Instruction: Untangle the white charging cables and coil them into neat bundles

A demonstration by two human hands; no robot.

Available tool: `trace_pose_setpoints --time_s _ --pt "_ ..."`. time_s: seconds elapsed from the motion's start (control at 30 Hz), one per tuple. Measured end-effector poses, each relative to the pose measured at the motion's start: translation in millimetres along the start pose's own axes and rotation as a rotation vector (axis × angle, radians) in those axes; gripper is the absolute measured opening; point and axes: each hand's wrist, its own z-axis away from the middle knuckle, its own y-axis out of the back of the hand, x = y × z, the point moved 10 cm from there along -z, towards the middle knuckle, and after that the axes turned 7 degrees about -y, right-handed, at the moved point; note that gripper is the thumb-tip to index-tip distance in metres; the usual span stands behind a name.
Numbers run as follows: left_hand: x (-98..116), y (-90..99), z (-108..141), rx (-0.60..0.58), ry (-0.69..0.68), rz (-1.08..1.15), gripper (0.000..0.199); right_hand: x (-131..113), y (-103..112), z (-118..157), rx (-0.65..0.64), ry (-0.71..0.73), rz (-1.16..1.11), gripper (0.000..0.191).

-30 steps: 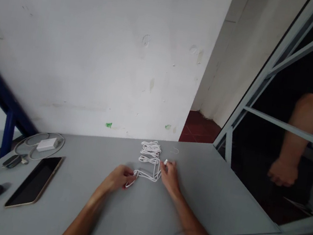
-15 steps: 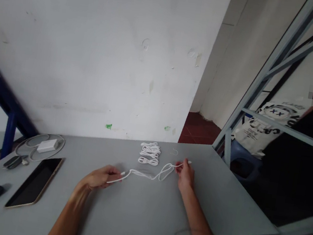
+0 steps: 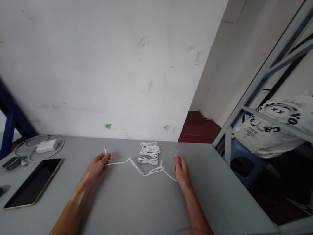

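The left hand [image 3: 99, 164] is clamping one end of the white cable [image 3: 144, 174], its plug [image 3: 105, 150] projecting past the grip. The loosely folded middle is running between both hands, over the table [image 3: 130, 212], just in front of the coiled bundles [image 3: 149, 153]. The other stretch is reaching the right hand [image 3: 183, 174]; whether that hand is gripping cannot be told.

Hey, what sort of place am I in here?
Probably a simple workroom, though it might be a shared room. There's a grey table holding white cables and a tablet, a scuffed wall, and another person seated beyond.
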Motion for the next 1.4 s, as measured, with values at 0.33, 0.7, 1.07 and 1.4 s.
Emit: trace_pose_setpoints --time_s 0.33,0.7,1.07,1.4 --pt "20.2 -44.3 17.5 -0.294 -0.157 -0.021 0.061 -11.1 -45.3 17.8 -0.252 0.201 0.233 0.040" --pt "15.4 -94.7 41.5 -0.520 -0.190 -0.091 0.043 -10.9 -67.4 41.1 -0.283 0.346 0.321 0.029" --pt "11.3 -106.4 47.8 -0.597 -0.247 -0.144 0.048 -8.6 -76.5 48.1 -0.322 0.301 0.303 0.024" --pt "15.2 -116.4 58.5 -0.601 -0.312 -0.160 0.057 -9.1 -84.3 59.8 -0.348 0.318 0.310 0.021"
